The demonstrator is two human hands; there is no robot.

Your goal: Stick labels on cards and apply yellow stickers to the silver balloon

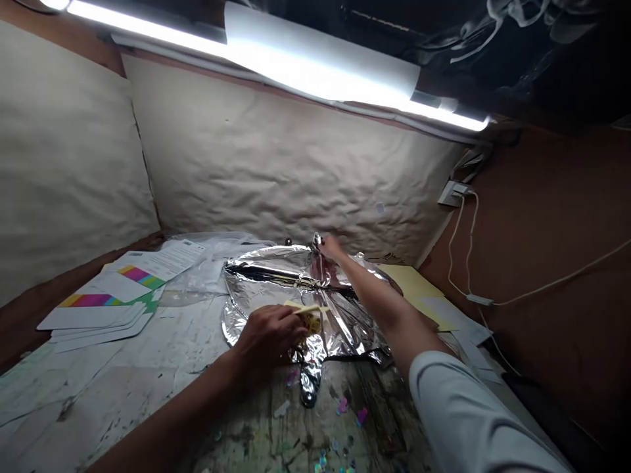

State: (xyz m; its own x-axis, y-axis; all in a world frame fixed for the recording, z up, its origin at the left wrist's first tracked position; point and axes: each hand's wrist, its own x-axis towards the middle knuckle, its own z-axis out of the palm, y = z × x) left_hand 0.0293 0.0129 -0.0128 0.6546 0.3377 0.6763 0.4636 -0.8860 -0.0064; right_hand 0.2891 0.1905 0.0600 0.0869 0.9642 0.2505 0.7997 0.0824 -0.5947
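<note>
A silver foil balloon (266, 295), creased and flat, lies across the middle of the worktable. Its narrow tail (310, 381) points toward me. My right hand (331, 247) reaches over it to the far edge, fingers closed on a small piece of the foil there. Near the tail, my left hand (273, 326) rests low over the balloon, its fingers bent round a pale yellow strip (306, 309). Something yellowish and tangled (311, 323) shows just under that strip; I cannot make out what it is.
Printed cards (98, 309) are fanned out at the left, beside clear plastic film (211, 253). Yellow sheets (419, 289) lie at the right. Colourful scraps (342, 405) dot the near tabletop. A white cable (542, 282) runs along the right wall. A lit tube (162, 29) hangs overhead.
</note>
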